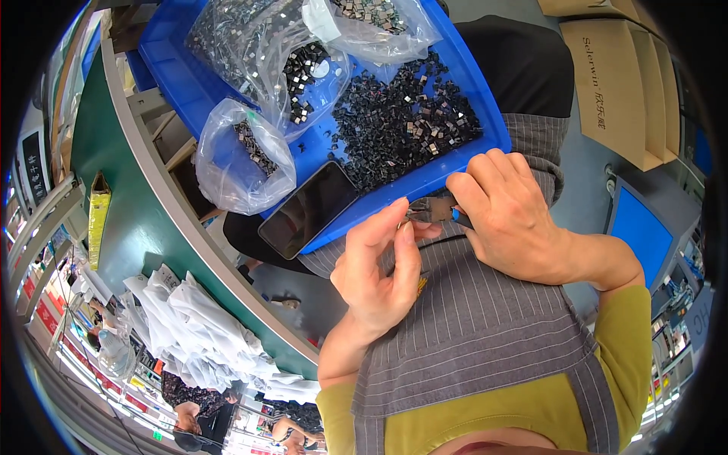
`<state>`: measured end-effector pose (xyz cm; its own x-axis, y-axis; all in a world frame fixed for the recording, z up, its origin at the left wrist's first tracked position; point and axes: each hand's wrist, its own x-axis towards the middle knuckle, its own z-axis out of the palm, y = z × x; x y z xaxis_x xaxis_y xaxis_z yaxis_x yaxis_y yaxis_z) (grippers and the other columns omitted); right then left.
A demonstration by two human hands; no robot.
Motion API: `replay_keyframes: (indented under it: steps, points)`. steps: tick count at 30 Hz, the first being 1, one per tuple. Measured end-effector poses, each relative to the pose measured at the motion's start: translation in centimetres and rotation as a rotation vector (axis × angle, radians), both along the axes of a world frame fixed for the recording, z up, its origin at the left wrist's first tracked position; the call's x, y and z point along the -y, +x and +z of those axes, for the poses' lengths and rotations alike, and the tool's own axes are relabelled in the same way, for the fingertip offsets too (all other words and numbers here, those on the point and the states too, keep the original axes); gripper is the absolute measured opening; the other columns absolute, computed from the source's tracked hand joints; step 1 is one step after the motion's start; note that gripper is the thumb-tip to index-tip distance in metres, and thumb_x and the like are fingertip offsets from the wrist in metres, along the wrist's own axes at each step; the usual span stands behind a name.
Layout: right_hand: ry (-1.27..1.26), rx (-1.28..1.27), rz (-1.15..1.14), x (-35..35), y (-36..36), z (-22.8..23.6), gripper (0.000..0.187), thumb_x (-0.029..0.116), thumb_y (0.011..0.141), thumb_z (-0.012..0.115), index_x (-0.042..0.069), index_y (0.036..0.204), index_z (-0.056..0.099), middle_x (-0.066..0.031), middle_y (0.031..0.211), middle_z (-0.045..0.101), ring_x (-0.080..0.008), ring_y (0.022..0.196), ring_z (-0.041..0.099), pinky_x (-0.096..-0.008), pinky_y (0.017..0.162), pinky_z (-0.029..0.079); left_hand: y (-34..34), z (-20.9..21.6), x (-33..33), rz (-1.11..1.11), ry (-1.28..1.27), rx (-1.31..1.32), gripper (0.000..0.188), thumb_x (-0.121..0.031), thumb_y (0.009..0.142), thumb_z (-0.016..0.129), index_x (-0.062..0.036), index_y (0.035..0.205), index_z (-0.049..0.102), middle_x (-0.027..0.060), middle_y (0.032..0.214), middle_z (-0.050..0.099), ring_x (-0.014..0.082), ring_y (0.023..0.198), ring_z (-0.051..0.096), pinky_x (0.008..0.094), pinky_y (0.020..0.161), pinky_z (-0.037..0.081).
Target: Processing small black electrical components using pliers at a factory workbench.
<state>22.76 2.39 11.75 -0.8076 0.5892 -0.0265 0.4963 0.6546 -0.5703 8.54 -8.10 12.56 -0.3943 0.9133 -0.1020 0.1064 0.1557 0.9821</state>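
My right hand (509,220) is closed around the dark handle of a small pliers-like tool (438,209), with a bit of blue showing by the fingers. Its metal end points left toward my left hand (375,269). There, thumb and index finger pinch a tiny part at the tool's tip, too small to make out. Both hands are just over the near edge of a blue plastic tray (497,129). Many small black and silvery pieces (402,125) lie loose in the tray beyond my hands.
Clear bags (246,155) of similar pieces are in the tray. A dark phone (311,208) leans at its near left corner. To the left, a green-topped table (140,205) bears white bags (197,322) and a yellow box (98,220). Cardboard boxes (618,83) stand right.
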Motion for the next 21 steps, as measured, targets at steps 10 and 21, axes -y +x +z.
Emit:
replay_keyframes:
  steps: [10, 21]
  points:
    - [-0.368, -0.023, 0.078, 0.0, 0.3, 0.8, 0.028, -0.002, 0.064, 0.063, 0.003, 0.087, 0.046, -0.0124, 0.079, 0.049, -0.0307, 0.077, 0.052, -0.0401, 0.066, 0.040, -0.4, 1.0, 0.0, -0.016, -0.065, 0.120, 0.027, 0.011, 0.086, 0.052, 0.0063, 0.113, 0.047, 0.0152, 0.088, 0.065, 0.0202, 0.077, 0.069, 0.0263, 0.065, 0.056]
    - [-0.620, -0.020, 0.099, -0.2, 0.4, 1.0, 0.030, 0.007, 0.076, 0.066, 0.001, 0.097, 0.046, -0.0160, 0.092, 0.055, -0.0356, 0.089, 0.055, -0.0441, 0.074, 0.044, -0.4, 1.6, -0.8, 0.054, -0.123, 0.327, 0.017, -0.001, 0.096, 0.042, 0.0044, 0.111, 0.046, 0.0164, 0.083, 0.065, 0.0185, 0.066, 0.065, 0.0272, 0.064, 0.054]
